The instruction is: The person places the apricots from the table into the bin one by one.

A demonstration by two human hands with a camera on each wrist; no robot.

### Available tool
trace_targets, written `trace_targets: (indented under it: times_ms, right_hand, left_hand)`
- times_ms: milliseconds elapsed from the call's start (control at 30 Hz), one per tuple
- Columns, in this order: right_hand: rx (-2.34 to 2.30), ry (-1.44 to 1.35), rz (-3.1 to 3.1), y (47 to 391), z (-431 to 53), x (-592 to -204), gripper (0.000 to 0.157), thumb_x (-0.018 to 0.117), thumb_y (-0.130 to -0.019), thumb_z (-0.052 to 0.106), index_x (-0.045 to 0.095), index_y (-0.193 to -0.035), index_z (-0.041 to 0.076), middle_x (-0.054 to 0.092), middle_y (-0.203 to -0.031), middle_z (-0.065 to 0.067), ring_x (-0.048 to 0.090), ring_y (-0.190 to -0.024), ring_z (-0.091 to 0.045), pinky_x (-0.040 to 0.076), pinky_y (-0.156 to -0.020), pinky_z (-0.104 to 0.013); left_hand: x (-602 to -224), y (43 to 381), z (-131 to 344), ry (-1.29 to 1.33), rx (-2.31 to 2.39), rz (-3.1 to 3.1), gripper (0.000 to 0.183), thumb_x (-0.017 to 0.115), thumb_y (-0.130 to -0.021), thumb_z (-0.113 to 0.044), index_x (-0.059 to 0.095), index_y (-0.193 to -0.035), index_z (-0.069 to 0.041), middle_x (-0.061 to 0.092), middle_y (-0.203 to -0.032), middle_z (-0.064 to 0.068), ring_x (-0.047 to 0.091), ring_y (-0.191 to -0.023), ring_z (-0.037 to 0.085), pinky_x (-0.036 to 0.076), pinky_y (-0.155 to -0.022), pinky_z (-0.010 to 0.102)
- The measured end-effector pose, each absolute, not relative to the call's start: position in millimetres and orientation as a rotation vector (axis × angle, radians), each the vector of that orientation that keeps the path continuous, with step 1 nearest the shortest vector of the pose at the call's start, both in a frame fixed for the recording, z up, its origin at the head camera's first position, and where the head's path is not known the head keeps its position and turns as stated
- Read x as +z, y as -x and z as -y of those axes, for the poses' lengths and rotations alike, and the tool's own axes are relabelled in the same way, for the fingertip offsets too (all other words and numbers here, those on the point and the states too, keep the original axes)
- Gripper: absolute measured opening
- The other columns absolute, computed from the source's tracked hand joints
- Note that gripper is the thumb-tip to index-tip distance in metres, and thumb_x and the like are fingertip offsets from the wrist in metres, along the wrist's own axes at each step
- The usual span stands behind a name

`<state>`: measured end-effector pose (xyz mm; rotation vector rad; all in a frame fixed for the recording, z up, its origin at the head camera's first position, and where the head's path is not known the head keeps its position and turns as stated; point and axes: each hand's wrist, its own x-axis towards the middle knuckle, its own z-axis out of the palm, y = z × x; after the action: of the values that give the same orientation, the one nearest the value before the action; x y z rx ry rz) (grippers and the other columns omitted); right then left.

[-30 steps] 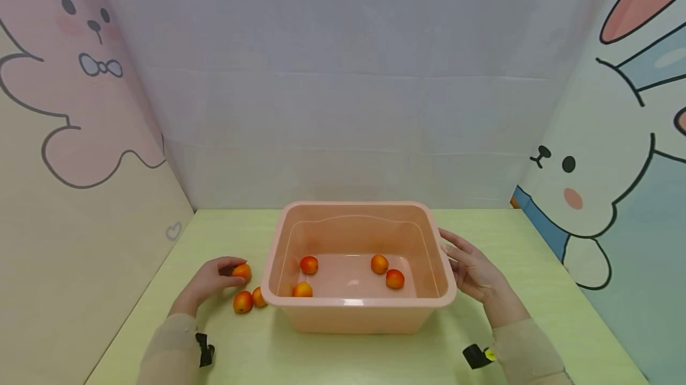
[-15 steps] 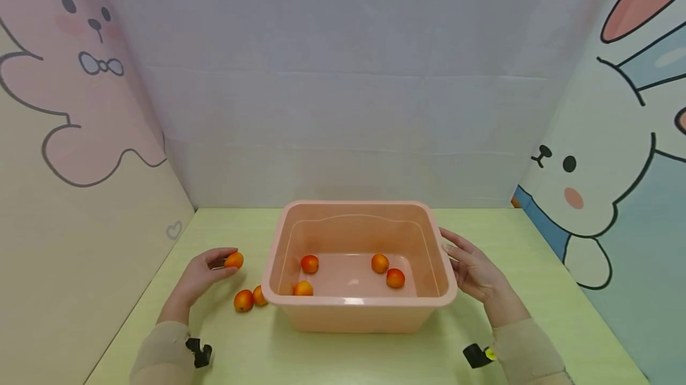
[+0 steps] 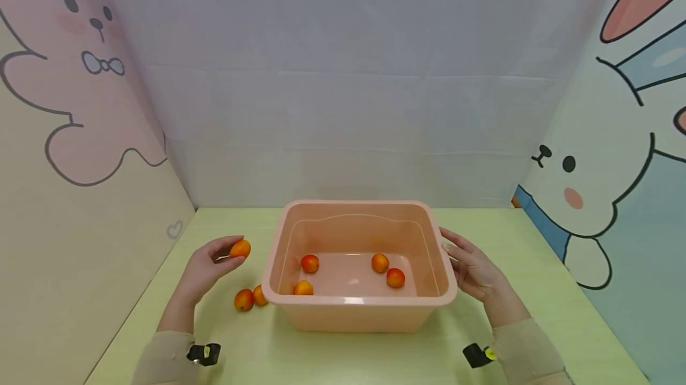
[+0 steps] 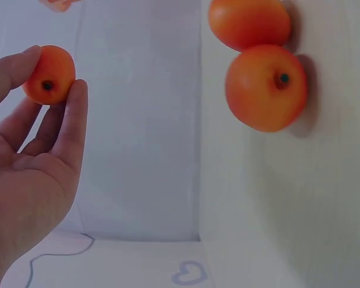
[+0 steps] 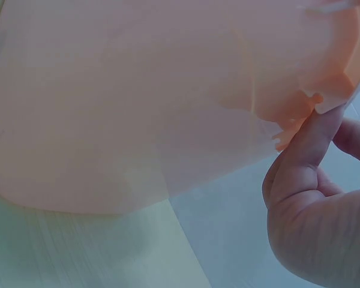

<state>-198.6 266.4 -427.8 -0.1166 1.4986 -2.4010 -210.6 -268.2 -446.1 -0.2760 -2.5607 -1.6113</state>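
In the head view my left hand pinches a small orange-red fruit between thumb and fingertips, left of a pink plastic tub. The left wrist view has this fruit raised at the fingertips, a dark stem spot facing the camera. Two more such fruits lie below on the table, one reddish and one partly behind the tub's rim. My right hand touches the tub's right side with its fingertips right under the rim, as the right wrist view confirms with the fingers.
Inside the tub lie several fruits: a red one, a yellow-orange one and two at the right. The pale yellow-green table is bounded by a white back wall and cartoon-printed side panels.
My left hand has lifted the fruit off the table, first drawing back left, then moving up and slightly right. The right hand and the tub have stayed in place.
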Motion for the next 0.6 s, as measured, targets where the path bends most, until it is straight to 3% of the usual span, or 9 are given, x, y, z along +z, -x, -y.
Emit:
trace_targets:
  times_ms: [100,400,600]
  right_hand:
    - [-2.404,0.134,-1.49,199,-267,-428,0.031,0.046,-0.106,0.012,0.068,-0.121,0.029,0.07,-0.109,-0.001,0.069,-0.089,-0.013,0.058,-0.074,-0.027]
    - [-2.404,0.134,-1.49,198,-267,-428,0.031,0.047,-0.106,0.012,0.068,-0.12,0.029,0.071,-0.109,-0.001,0.07,-0.089,-0.014,0.058,-0.075,-0.027]
    - [-2.407,0.156,-1.481,197,-267,-428,0.031,0.046,-0.106,0.012,0.069,-0.12,0.029,0.071,-0.109,-0.001,0.07,-0.09,-0.014,0.058,-0.075,-0.027]
  left_hand:
    - [-434,208,261,0.316,-1.593,2.539,0.05,0.074,-0.091,-0.014,0.057,-0.136,0.001,0.061,-0.122,0.021,0.063,-0.1,0.011,0.053,-0.082,0.018]
    - [-400,207,242,0.425,-1.505,2.541,0.05,0.074,-0.09,-0.009,0.057,-0.136,0.0,0.061,-0.123,0.02,0.065,-0.104,0.034,0.054,-0.081,0.02]
    - [-371,213,229,0.51,-1.444,2.542,0.048,0.074,-0.09,-0.009,0.058,-0.135,-0.001,0.061,-0.124,0.019,0.064,-0.106,0.035,0.055,-0.081,0.021]
